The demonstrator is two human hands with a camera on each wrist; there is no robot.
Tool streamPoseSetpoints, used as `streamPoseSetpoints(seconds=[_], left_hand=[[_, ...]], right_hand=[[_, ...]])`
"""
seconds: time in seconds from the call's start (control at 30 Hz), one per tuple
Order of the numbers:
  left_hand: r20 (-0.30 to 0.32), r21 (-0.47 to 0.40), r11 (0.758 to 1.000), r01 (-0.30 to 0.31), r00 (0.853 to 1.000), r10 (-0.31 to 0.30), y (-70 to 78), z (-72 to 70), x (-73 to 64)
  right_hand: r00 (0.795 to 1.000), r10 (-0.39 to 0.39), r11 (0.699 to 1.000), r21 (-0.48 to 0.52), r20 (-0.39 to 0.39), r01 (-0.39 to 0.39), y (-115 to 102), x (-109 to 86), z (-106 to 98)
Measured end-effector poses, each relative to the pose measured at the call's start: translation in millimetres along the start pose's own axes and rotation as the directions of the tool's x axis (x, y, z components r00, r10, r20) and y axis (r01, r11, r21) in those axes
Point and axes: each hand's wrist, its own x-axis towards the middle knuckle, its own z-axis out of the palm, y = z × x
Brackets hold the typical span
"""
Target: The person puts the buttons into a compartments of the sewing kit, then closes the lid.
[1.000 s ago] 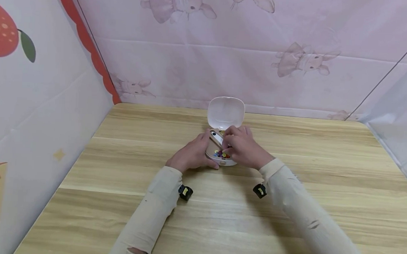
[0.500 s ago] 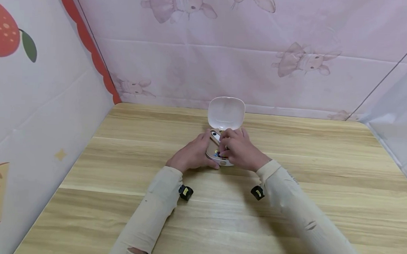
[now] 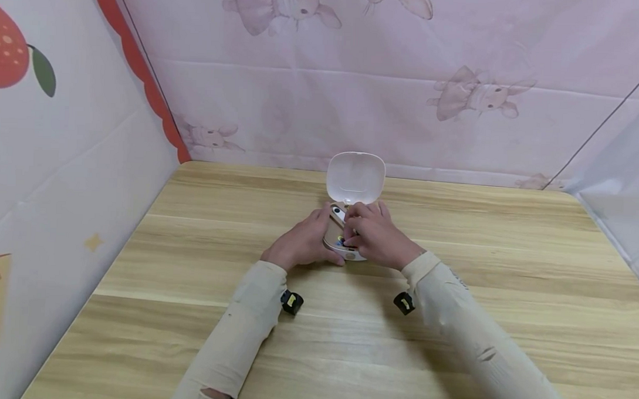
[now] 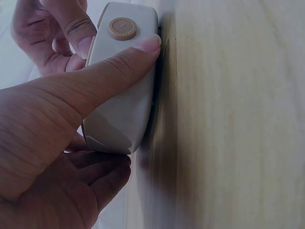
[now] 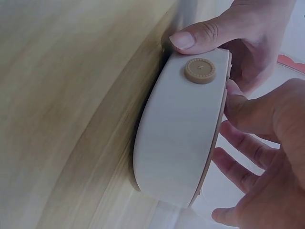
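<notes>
A small white box [image 3: 357, 257] sits on the table with its lid [image 3: 355, 178] raised at the back. A tan button-shaped catch [image 5: 200, 70] marks its front wall. My left hand [image 3: 303, 240] grips the box from the left, thumb along the front and fingers round the side. Inside the tan interior lie a slim white piece with a black dot [image 3: 338, 213] and tiny coloured pieces [image 3: 341, 241], partly covered. My right hand [image 3: 383, 236] reaches over the box's right side, thumb and forefinger down at the coloured pieces. Whether it pinches one I cannot tell.
The wood-grain table [image 3: 314, 352] spreads around the box. A pink rabbit-print cloth [image 3: 312, 111] hangs behind the far edge, and a white fruit-print cloth [image 3: 83, 156] stands on the left. Black wrist cameras [image 3: 292, 302] sit by both sleeves.
My right hand has shifted slightly left and lower over the box, covering more of the coloured pieces. In the last half second it stays nearly still. The left hand keeps its grip.
</notes>
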Motion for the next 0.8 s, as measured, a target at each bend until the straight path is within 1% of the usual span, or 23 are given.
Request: streamPoseSetpoints(seconds=[0.57,0.8], left_hand=[[0.002,-0.01,1.0,-0.002,1.0,0.002,0.0,-0.9,0.5],[0.004,-0.011,1.0,0.001,1.0,-0.001,1.5,-1.7,0.4]], right_hand=[[1.0,-0.005,1.0,-0.006,-0.019,0.004,2.3,2.2,2.6],[1.0,0.017,1.0,-0.004,-0.003,-0.017,1.8,3.4,1.0]])
